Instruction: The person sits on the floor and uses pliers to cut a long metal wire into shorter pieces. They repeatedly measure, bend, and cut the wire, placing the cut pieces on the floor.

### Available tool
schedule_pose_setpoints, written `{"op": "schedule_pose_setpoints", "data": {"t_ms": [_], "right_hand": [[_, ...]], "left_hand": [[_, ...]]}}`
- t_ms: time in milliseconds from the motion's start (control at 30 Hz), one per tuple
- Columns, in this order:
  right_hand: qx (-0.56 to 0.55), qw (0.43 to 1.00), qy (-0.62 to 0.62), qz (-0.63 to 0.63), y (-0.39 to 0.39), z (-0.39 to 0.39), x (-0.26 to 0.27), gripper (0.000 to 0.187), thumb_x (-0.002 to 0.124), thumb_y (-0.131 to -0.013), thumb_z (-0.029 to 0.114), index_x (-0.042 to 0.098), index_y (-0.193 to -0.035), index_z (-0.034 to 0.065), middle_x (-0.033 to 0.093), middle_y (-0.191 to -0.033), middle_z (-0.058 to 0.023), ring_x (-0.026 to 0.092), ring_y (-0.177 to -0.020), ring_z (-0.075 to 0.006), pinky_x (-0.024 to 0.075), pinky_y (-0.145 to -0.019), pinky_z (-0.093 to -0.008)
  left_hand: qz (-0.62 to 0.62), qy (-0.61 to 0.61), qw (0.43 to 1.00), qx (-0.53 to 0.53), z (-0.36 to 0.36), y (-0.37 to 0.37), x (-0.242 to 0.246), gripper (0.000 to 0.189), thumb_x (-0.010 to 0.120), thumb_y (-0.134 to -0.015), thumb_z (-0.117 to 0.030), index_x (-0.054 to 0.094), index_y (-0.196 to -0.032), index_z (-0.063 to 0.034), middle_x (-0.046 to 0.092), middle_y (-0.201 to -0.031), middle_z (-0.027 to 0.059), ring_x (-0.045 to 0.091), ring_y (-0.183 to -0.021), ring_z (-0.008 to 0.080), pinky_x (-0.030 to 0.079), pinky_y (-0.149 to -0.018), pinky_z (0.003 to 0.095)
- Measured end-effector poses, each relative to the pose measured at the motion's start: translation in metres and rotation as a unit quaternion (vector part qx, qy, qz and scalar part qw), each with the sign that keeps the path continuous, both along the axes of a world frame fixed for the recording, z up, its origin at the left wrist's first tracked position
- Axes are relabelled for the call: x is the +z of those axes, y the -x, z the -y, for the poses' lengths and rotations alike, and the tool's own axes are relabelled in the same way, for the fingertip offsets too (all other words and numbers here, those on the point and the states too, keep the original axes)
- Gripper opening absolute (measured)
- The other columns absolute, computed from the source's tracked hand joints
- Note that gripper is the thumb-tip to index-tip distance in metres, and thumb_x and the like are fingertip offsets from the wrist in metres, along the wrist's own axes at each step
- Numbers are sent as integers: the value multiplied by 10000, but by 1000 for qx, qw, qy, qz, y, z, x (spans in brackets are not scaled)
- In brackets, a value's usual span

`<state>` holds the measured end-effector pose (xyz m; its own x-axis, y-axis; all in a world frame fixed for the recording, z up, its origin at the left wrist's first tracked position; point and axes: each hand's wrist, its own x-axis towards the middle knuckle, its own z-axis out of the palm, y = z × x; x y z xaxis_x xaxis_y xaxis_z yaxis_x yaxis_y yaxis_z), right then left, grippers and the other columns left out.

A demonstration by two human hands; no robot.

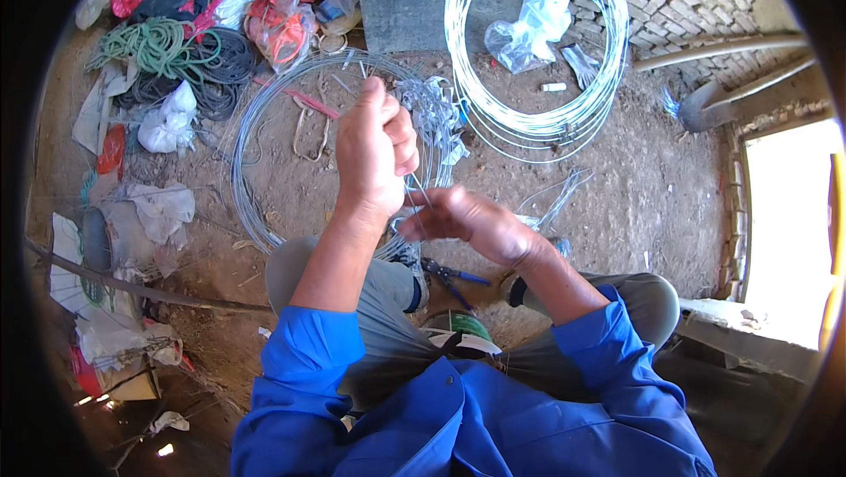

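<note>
My left hand [375, 149] is closed in a fist, thumb up, around thin metal wire [415, 187]. Strands of this wire come out below the fist and reach the fingers of my right hand [472, 220]. That hand is blurred, its fingers stretched towards the strands; whether it pinches them is unclear. Beneath both hands lies a loose coil of grey wire [239, 166] on the dirt floor. Blue-handled pliers [456, 275] rest on the ground between my feet. To the right of my right hand is a small bunch of wire lengths [562, 198].
A large coil of bright wire [457, 34] is at the upper right, near a glove [581, 66] and a plastic bag [529, 30]. Green rope [155, 47] and bags are heaped upper left. A shovel [704, 107] leans by the brick wall [687, 1]. A pole [152, 293] juts in from the left.
</note>
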<state>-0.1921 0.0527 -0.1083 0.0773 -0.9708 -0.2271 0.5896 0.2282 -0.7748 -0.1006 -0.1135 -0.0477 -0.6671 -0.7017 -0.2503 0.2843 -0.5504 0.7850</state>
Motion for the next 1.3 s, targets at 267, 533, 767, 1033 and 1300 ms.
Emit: {"op": "schedule_pose_setpoints", "data": {"t_ms": [267,533,767,1033,1300], "right_hand": [[-61,971,-39,-230,-43,-13,3,382,495,-1122,398,642,-1039,55,553,-795,28,519,-751,-65,482,-681,-278],[80,951,25,297,-54,-36,2,432,468,-1109,483,512,-889,113,316,-653,62,197,-483,-32,140,-385,-235],[136,952,-4,273,7,-44,-39,400,498,-1105,451,595,-1041,68,314,-676,98,237,-518,-8,180,-399,-197],[51,993,-57,-88,72,-64,-69,346,604,-1075,387,721,-1118,64,512,-745,61,426,-611,-35,349,-522,-196],[-134,867,-325,-353,181,-170,-246,311,665,-983,329,760,-1031,37,613,-710,-22,541,-591,-113,424,-520,-297]], "left_hand": [[-101,-24,993,50,14,-7,6,423,440,-1118,-449,393,-782,-196,264,-637,-71,196,-492,78,180,-438,272],[-407,-20,882,-238,22,-22,15,460,416,-1125,-460,454,-796,-141,292,-624,-47,202,-491,86,206,-458,285],[-379,-2,909,-175,32,-24,15,318,476,-1117,-406,533,-940,-148,326,-665,-48,227,-534,76,221,-529,278],[-110,254,937,-211,-10,4,7,372,534,-1098,-401,546,-920,-75,392,-689,-40,319,-567,57,305,-508,240],[203,458,860,-99,2,-13,10,453,650,-1048,-196,523,-1436,0,634,-1340,134,635,-1185,214,514,-1007,372]]}}
